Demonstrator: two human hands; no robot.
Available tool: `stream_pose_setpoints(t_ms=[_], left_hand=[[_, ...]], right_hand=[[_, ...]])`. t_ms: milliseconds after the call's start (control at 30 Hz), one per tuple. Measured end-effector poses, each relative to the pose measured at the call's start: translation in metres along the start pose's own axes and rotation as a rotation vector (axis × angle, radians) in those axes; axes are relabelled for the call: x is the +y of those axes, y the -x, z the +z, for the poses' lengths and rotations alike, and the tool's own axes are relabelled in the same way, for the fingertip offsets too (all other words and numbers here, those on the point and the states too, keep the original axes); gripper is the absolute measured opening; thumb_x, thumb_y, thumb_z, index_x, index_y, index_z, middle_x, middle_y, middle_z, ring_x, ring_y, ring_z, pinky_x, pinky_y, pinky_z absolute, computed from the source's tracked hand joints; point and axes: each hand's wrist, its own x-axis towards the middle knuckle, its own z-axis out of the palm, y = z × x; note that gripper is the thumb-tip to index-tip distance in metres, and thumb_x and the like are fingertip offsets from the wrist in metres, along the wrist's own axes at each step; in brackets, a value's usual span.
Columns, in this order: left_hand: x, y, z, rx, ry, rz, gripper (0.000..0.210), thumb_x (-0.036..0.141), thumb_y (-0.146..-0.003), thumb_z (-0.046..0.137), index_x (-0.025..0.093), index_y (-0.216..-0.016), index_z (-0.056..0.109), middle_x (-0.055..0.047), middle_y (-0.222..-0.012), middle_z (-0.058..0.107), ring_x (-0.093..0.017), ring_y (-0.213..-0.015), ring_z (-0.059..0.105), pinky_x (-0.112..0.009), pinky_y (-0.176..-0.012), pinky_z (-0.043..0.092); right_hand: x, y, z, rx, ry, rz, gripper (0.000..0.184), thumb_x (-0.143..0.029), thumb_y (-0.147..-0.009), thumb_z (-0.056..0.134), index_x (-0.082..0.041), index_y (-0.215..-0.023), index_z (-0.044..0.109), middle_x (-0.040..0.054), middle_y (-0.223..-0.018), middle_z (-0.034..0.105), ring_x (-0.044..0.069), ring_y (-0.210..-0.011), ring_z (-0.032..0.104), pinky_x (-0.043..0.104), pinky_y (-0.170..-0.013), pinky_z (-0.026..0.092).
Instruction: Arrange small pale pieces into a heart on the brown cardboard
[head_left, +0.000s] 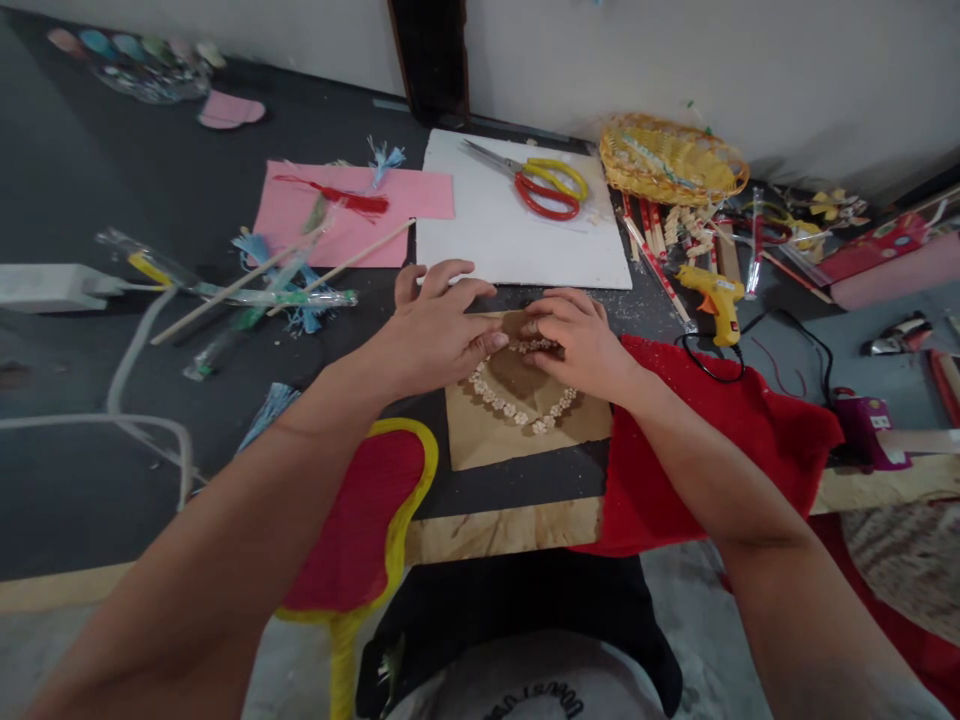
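Observation:
A strip of small pale flower trim (510, 410) lies in a heart-like loop on a brown piece of cardboard (480, 450). At the loop's upper left rests my left hand (442, 335), its fingers spread and its thumb tip by the trim. My right hand (576, 340) bends over the upper right of the loop, with the trim between its thumb and fingers. Part of the loop's top is hidden by both hands. Red plush cloth (697, 430) lies beside the cardboard on the right. Under my left forearm is a red, yellow-edged paddle-shaped piece (375, 510).
Red-and-yellow scissors (544, 185) lie on a white board (480, 240) behind my hands. A yellow glue gun (712, 300) and a wicker basket (675, 165) are at right. Pink card (360, 235), tassels and wooden sticks (217, 295) lie left, near a white power adapter (52, 288).

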Motion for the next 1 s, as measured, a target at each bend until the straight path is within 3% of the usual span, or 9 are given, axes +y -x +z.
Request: stream_pose_setpoints(t_ms=[267,767,1000], left_hand=[[-0.001,0.001,0.0,-0.009,0.004,0.008,0.033,0.042,-0.102,0.048,0.027,-0.103,0.078,-0.008,-0.142,0.058,-0.035,-0.15,0.03,-0.057,-0.121,0.025],[-0.005,0.001,0.008,0.049,-0.029,0.031,0.029,0.04,-0.102,0.052,0.028,-0.105,0.078,-0.005,-0.138,0.058,-0.033,-0.147,0.032,-0.056,-0.122,0.025],[-0.003,0.001,0.006,0.035,-0.055,0.039,0.031,0.039,-0.103,0.051,0.023,-0.106,0.078,-0.009,-0.141,0.059,-0.035,-0.147,0.033,-0.056,-0.12,0.028]], right_hand=[[0.012,0.004,-0.01,-0.024,-0.004,-0.016,0.019,-0.038,-0.09,0.071,-0.026,-0.104,0.073,0.0073,-0.141,0.063,0.036,-0.139,0.042,0.059,-0.111,0.034],[0.013,0.004,-0.01,-0.031,-0.034,-0.032,0.016,-0.031,-0.09,0.07,-0.026,-0.105,0.074,0.0065,-0.139,0.063,0.035,-0.138,0.043,0.059,-0.113,0.034],[0.015,0.005,-0.01,-0.037,-0.039,-0.037,0.015,-0.027,-0.09,0.069,-0.026,-0.104,0.074,0.0061,-0.138,0.064,0.035,-0.138,0.043,0.059,-0.113,0.034]])
